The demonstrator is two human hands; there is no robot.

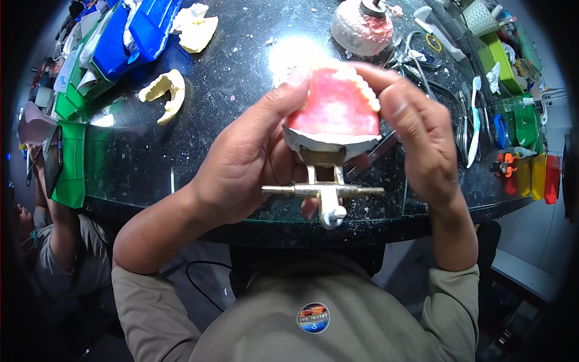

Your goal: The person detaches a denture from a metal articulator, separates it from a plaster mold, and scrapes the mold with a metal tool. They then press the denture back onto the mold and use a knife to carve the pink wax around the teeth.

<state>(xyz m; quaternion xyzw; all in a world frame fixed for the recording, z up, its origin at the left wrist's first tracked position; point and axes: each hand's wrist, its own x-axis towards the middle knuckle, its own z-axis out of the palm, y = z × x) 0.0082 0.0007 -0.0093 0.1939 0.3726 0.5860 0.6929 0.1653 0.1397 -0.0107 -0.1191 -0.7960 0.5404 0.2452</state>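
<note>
A brass-coloured dental articulator (329,192) with a white plaster model hangs over the front of the dark bench. On the model sits a pink wax denture base (339,111) with a row of pale teeth (365,92) along its edge. My left hand (247,148) grips the model from the left, thumb on the denture's upper left edge and the other fingers underneath. At the right side, my right hand (425,130) is curled, its index finger and thumb at the teeth. Some of its fingertips are hidden behind the denture.
A yellowish horseshoe-shaped cast (175,96) lies left, near blue bins (142,39). A pink-stained white vessel (362,29) stands at the back. A toothbrush (474,120), metal tools and coloured bins (537,175) line the right. Another person's arm (60,232) shows far left.
</note>
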